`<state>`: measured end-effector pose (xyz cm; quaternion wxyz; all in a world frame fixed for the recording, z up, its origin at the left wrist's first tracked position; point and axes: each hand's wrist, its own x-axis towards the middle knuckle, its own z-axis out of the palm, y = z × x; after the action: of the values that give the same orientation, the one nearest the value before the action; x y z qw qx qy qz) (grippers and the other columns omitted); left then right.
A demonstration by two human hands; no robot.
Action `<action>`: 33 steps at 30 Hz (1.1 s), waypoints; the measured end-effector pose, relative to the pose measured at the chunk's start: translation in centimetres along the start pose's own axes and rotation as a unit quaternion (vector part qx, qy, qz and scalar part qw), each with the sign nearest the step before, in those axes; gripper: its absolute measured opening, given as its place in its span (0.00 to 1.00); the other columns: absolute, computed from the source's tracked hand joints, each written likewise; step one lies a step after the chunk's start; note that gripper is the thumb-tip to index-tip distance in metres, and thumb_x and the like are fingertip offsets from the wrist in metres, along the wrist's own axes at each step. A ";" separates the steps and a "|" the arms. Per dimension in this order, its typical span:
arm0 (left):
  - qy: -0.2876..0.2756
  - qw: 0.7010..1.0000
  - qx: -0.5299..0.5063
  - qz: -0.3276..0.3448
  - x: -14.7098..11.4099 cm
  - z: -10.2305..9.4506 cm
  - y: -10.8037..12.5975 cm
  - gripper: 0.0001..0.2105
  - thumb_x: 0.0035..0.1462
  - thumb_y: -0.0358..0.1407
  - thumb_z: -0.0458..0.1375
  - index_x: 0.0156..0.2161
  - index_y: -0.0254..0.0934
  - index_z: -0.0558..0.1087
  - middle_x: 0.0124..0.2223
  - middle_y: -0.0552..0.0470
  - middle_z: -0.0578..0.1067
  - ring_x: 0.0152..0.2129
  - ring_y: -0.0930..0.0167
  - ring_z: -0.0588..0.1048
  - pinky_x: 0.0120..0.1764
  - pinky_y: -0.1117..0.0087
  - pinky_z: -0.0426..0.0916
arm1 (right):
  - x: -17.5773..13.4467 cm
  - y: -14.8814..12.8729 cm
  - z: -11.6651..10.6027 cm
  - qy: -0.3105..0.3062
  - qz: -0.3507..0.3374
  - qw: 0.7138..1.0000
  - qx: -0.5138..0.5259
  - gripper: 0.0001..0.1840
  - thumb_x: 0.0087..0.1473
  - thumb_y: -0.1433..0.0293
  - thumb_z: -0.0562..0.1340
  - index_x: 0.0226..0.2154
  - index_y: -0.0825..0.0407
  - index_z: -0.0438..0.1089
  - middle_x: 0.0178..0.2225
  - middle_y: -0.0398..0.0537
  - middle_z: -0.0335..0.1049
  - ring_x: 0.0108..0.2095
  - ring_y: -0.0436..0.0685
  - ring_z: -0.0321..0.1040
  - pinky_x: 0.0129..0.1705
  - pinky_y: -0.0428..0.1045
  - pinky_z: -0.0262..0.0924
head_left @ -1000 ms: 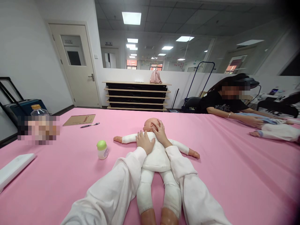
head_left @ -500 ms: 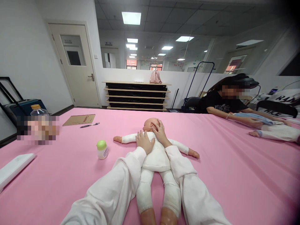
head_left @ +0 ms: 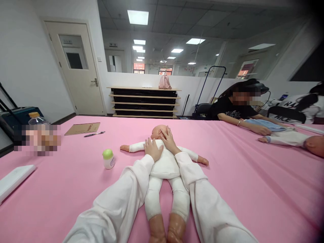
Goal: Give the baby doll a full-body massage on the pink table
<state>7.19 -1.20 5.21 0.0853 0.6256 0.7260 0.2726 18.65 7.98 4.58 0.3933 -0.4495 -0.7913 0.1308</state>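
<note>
A baby doll (head_left: pixel 165 166) with a white cloth body lies on its back on the pink-covered table (head_left: pixel 76 189), arms spread and legs toward me. Its head (head_left: pixel 157 131) is turned to the left. My left hand (head_left: pixel 154 149) lies open on the doll's upper chest, fingers spread. My right hand (head_left: pixel 169 140) rests open with its fingers against the side of the doll's head and its palm near the neck and shoulder. To the left of the doll stands a small jar (head_left: pixel 109 159) with a green lid, apart from both hands.
A notebook (head_left: pixel 82 128) and a pen (head_left: pixel 94 134) lie at the far left. A white flat box (head_left: pixel 15 180) and a bottle (head_left: pixel 37 121) are nearer the left edge. Across the table on the right, a person (head_left: pixel 235 106) handles another doll (head_left: pixel 288 137).
The whole view has shifted slightly, so things appear a little further left. Both hands keep their places on the doll's chest and head.
</note>
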 end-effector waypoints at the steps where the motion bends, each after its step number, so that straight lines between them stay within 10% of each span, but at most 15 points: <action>1: 0.002 1.000 -0.007 -0.003 -0.1 -0.2 0.0 0.32 0.55 0.49 0.45 0.60 0.31 0.53 0.63 0.37 0.48 0.60 0.55 0.45 0.57 0.53 0.45 | -0.2 -0.3 -0.2 -0.016 0.005 1.000 0.006 0.28 0.56 0.58 0.47 0.58 0.48 0.54 0.65 0.46 0.24 0.64 0.61 0.22 0.61 0.63 0.30; 8: 0.017 0.999 -0.016 0.049 -4.3 -1.8 -2.4 0.29 0.56 0.44 0.45 0.59 0.31 0.54 0.64 0.38 0.47 0.61 0.56 0.44 0.56 0.46 0.45 | -6.4 -3.9 -3.0 -0.152 -0.004 0.988 0.039 0.33 0.56 0.57 0.48 0.60 0.56 0.48 0.64 0.53 0.32 0.64 0.58 0.27 0.63 0.58 0.27; 14: 0.374 0.918 -0.022 0.129 -7.6 -4.3 -10.5 0.29 0.47 0.34 0.51 0.56 0.30 0.55 0.61 0.34 0.52 0.61 0.57 0.45 0.58 0.49 0.36 | -11.5 -8.3 -6.9 -0.224 0.019 0.972 0.071 0.31 0.55 0.59 0.53 0.58 0.57 0.54 0.63 0.55 0.38 0.63 0.61 0.32 0.63 0.56 0.26; 19: 0.459 0.888 -0.031 0.014 -7.3 -6.4 -14.6 0.32 0.43 0.31 0.53 0.56 0.28 0.51 0.60 0.32 0.50 0.60 0.57 0.45 0.58 0.49 0.39 | -11.0 -13.5 -7.5 -0.265 0.005 0.941 0.210 0.25 0.55 0.59 0.53 0.53 0.53 0.62 0.55 0.51 0.58 0.58 0.58 0.51 0.61 0.56 0.36; 27: 0.373 0.910 -0.115 -0.140 -6.6 -6.3 -15.2 0.38 0.44 0.31 0.55 0.60 0.35 0.45 0.61 0.35 0.50 0.57 0.54 0.53 0.54 0.43 0.46 | -10.4 -14.2 -2.8 -0.319 0.149 0.736 0.578 0.21 0.57 0.64 0.52 0.48 0.61 0.61 0.50 0.57 0.62 0.51 0.56 0.60 0.57 0.56 0.44; 33: 0.344 0.928 -0.128 -0.061 -5.8 -5.8 -17.0 0.36 0.47 0.31 0.54 0.61 0.29 0.46 0.57 0.34 0.57 0.54 0.58 0.61 0.52 0.58 0.60 | -10.7 -11.9 -1.1 -0.327 0.246 0.596 0.691 0.22 0.58 0.63 0.49 0.51 0.60 0.53 0.53 0.62 0.57 0.52 0.55 0.61 0.58 0.53 0.45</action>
<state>-8.98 -9.61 0.29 -0.0735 0.4320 0.7063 0.5560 15.32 -7.63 6.59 0.2541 -0.1476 -0.3991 0.8685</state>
